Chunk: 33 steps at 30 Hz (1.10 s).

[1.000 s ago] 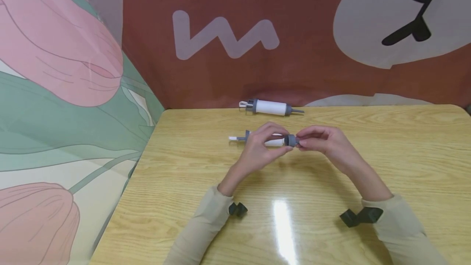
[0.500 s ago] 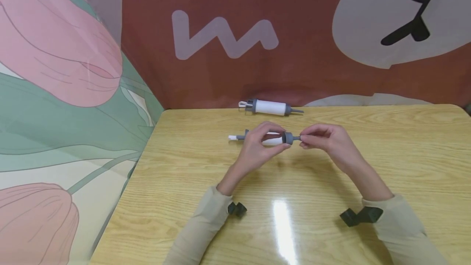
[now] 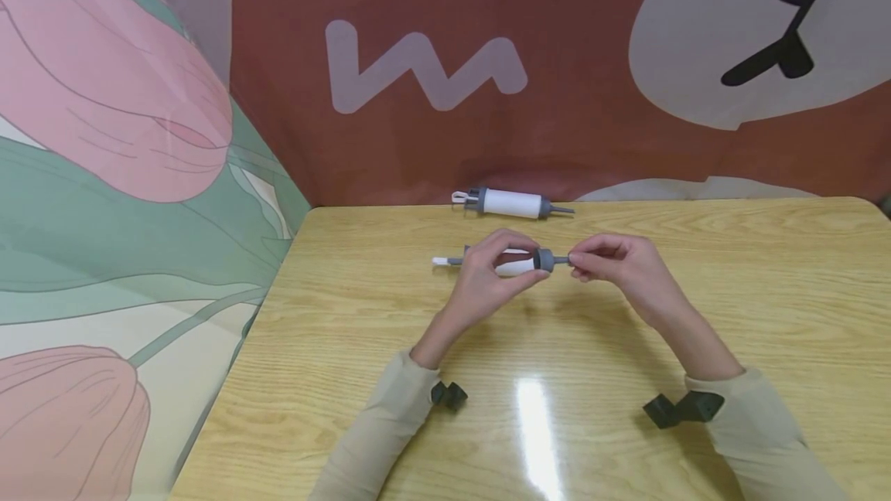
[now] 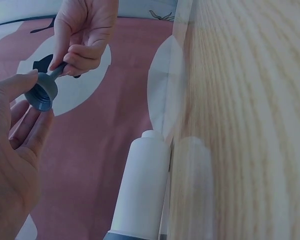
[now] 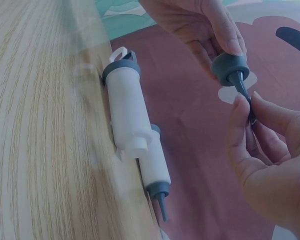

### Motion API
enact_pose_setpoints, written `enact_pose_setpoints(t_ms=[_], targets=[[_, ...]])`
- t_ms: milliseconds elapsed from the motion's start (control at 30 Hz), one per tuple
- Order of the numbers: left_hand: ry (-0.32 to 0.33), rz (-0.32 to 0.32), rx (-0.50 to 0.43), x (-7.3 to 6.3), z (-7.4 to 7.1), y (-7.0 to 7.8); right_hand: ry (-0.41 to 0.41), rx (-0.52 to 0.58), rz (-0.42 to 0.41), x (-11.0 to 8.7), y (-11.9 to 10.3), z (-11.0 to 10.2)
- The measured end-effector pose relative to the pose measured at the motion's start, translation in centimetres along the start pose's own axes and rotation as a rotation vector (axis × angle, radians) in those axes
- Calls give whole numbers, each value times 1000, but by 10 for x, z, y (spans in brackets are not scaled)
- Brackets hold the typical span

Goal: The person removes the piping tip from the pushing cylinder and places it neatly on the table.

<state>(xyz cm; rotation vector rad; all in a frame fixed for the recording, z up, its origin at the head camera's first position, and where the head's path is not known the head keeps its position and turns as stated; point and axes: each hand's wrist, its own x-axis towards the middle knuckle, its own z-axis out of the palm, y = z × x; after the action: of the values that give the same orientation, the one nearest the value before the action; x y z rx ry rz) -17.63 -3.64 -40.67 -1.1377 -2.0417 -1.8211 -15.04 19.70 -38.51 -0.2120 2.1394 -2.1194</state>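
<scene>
A grey screw cap with a long thin spout (image 3: 545, 260) is held above the table between both hands. My left hand (image 3: 482, 275) pinches its wide rim between thumb and fingers. At the spout's far end, the thumb and fingertips of my right hand (image 3: 623, 267) pinch it. The cap's threaded hollow (image 4: 41, 96) faces the left wrist camera. Behind my left hand a white syringe-like tube (image 5: 127, 105) lies on the table, apart from the cap. Its bare white neck points right, and the grey collar and white pull end are at its left. My left hand hides part of it.
A second white tube (image 3: 513, 203), with a grey spouted cap fitted, lies along the table's back edge against the printed cloth (image 3: 418, 153). The wood-grain table (image 3: 362, 331) extends in front and to both sides.
My right hand has slid slightly right along the spout, so more of the spout shows between the hands. The cap and left hand have shifted slightly left. Both tubes stay put.
</scene>
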Motion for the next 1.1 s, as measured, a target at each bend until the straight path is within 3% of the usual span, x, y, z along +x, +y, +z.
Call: enact_pose_setpoints(t_ms=[200,1100], targets=[[4,-10,-13,0,0,0,-15,106,5,-1,0,1],[9,-21,-35,0,1,0,10,108,31,-2,-1,7]])
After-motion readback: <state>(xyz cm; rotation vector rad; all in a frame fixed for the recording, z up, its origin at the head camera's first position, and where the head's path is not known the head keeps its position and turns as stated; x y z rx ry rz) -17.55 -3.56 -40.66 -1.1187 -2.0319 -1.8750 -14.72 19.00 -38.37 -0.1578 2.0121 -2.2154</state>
